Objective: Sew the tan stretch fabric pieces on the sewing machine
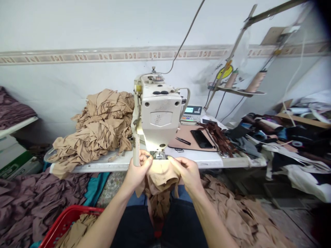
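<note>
A white sewing machine [161, 117] stands at the middle of the table, its lamp lighting the needle area. Beige fabric [161, 175] hangs from the table's front edge, with its upper edge close to the presser foot [159, 155]. My left hand [141, 165] pinches the fabric's left corner, fingers closed, just left of the foot. On the right side, my right hand [184, 168] grips the same fabric between thumb and fingers. Part of the fabric drapes down between my legs.
Beige cloth [103, 124] is heaped left of the machine. Scissors [183, 141] and a black phone [201, 138] lie at the right, near a control panel [192, 110]. A red basket [62, 218] and purple cloth [31, 206] are at lower left; thread cones [256, 82] stand upper right.
</note>
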### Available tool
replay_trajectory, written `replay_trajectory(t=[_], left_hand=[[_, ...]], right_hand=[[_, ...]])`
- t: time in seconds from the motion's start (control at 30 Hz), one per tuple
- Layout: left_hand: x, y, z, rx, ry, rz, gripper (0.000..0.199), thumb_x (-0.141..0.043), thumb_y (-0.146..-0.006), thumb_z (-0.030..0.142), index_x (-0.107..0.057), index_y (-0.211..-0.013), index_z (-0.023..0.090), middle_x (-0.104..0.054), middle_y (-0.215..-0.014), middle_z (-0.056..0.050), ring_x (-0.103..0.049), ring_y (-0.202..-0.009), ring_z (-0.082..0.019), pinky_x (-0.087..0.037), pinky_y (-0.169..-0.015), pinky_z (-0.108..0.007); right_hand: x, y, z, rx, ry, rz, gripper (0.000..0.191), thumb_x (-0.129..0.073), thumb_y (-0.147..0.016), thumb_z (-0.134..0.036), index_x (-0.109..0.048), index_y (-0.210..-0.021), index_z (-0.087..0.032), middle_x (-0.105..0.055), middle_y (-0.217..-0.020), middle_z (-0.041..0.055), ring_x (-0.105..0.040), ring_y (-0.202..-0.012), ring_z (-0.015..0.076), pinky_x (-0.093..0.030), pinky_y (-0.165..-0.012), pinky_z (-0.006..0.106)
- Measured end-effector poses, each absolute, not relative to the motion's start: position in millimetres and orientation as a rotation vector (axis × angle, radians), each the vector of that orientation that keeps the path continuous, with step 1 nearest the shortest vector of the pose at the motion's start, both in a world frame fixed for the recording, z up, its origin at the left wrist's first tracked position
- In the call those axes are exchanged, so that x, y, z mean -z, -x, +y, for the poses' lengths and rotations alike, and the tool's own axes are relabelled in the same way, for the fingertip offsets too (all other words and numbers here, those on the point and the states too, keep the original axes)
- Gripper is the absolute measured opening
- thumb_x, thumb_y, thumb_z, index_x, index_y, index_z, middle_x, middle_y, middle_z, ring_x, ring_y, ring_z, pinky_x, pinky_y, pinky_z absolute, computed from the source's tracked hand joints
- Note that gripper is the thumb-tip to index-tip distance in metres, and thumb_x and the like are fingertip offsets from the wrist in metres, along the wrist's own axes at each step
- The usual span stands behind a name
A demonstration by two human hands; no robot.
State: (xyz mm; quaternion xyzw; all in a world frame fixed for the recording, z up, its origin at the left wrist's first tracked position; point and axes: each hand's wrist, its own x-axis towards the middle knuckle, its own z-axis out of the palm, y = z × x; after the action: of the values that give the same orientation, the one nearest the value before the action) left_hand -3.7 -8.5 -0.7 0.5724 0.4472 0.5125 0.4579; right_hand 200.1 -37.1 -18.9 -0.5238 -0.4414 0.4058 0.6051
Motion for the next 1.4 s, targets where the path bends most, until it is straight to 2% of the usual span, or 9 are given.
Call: replay_trajectory(t=[0.33, 0.5, 0.67, 0.83, 0.93, 1.03, 1.17, 1.3, 1.4], left_hand=[[5.4, -5.3, -2.3, -1.302, -1.263, 0.989, 0.038, -0.084, -0.087, 0.048, -0.062, -0.098, 0.019, -0.047, -0.061, 0.01, -0.046, -0.055, -0.01, -0.038, -0.057, -0.021], [31.2, 6.8, -15.8, -1.352, -1.255, 1.066, 0.036, -0.076, -0.094, 0.054, -0.064, -0.101, 0.02, -0.066, -0.074, 0.002, -0.064, -0.07, -0.016, -0.049, -0.068, -0.023], [57.3, 49.3, -24.9, -1.15, -1.414, 1.155, 0.041, -0.075, -0.092, 0.058, -0.072, -0.09, 0.017, -0.073, -0.076, -0.003, -0.067, -0.07, -0.018, -0.051, -0.067, -0.025], [53.9, 80.7, -20.4, -1.233, -1.344, 1.222, 0.039, -0.083, -0.086, 0.054, -0.076, -0.091, 0.016, -0.072, -0.076, -0.003, -0.064, -0.069, -0.017, -0.05, -0.067, -0.024], [46.7, 75.3, -22.7, -1.26, -1.324, 1.248, 0.039, -0.082, -0.088, 0.054, -0.075, -0.09, 0.016, -0.069, -0.073, -0.001, -0.06, -0.065, -0.016, -0.047, -0.063, -0.023], [45.7, 61.0, -32.9, -1.201, -1.327, 1.231, 0.042, -0.078, -0.091, 0.058, -0.073, -0.086, 0.016, -0.068, -0.071, -0.001, -0.059, -0.066, -0.016, -0.046, -0.063, -0.023], [51.4, 52.8, -51.1, -1.066, -1.379, 1.168, 0.046, -0.072, -0.095, 0.06, -0.072, -0.083, 0.016, -0.065, -0.071, -0.001, -0.055, -0.064, -0.015, -0.043, -0.061, -0.023], [53.1, 58.6, -63.6, -0.913, -1.599, 1.022, 0.045, -0.071, -0.097, 0.054, -0.072, -0.074, 0.015, -0.059, -0.071, -0.002, -0.054, -0.068, -0.015, -0.042, -0.063, -0.024], [50.6, 55.9, -71.0, -0.933, -1.65, 1.015, 0.029, -0.075, -0.095, 0.045, -0.076, -0.088, 0.017, -0.066, -0.089, -0.006, -0.059, -0.078, -0.018, -0.044, -0.067, -0.025]], right_hand=[[32.6, -202.7, -32.4, -0.974, 1.178, -0.95, 0.043, -0.091, -0.075, -0.056, -0.079, -0.071, -0.016, -0.069, -0.069, 0.0022, -0.057, -0.068, 0.0187, -0.044, -0.064, 0.029], [62.0, -205.5, -44.8, -1.011, 1.226, -0.99, 0.051, -0.083, -0.081, -0.065, -0.076, -0.069, -0.016, -0.063, -0.063, 0.0006, -0.052, -0.062, 0.017, -0.041, -0.059, 0.028], [98.3, -211.3, -69.8, -0.892, 1.325, -0.986, 0.053, -0.082, -0.081, -0.068, -0.082, -0.093, -0.016, -0.072, -0.076, 0.0043, -0.057, -0.064, 0.0193, -0.043, -0.058, 0.029], [93.6, -183.7, -99.5, -0.794, 1.199, -1.152, 0.051, -0.069, -0.099, -0.056, -0.072, -0.065, -0.018, -0.066, -0.07, 0.0053, -0.06, -0.067, 0.0197, -0.047, -0.062, 0.029], [77.2, -156.9, -101.9, -0.964, 1.109, -1.259, 0.04, -0.074, -0.097, -0.056, -0.082, -0.091, -0.017, -0.073, -0.09, 0.009, -0.064, -0.073, 0.0205, -0.048, -0.061, 0.028], [66.4, -138.3, -96.3, -1.16, 1.11, -1.253, 0.056, -0.081, -0.089, -0.061, -0.078, -0.124, -0.017, -0.076, -0.101, 0.0083, -0.062, -0.07, 0.0184, -0.049, -0.059, 0.027], [58.9, -139.8, -98.2, -1.114, 1.135, -1.196, 0.051, -0.072, -0.095, -0.066, -0.077, -0.099, -0.015, -0.065, -0.074, 0.001, -0.051, -0.06, 0.0147, -0.046, -0.058, 0.027], [45.4, -164.8, -111.0, -1.324, 1.095, -1.317, 0.053, -0.06, -0.102, -0.067, -0.065, -0.081, -0.018, -0.051, -0.064, -0.0038, -0.047, -0.049, 0.0111, -0.036, -0.048, 0.024], [34.4, -180.4, -117.3, -1.532, 1.099, -1.599, 0.048, -0.065, -0.101, -0.054, -0.055, -0.069, -0.019, -0.042, -0.06, -0.0066, -0.035, -0.048, 0.0079, -0.025, -0.046, 0.023]])
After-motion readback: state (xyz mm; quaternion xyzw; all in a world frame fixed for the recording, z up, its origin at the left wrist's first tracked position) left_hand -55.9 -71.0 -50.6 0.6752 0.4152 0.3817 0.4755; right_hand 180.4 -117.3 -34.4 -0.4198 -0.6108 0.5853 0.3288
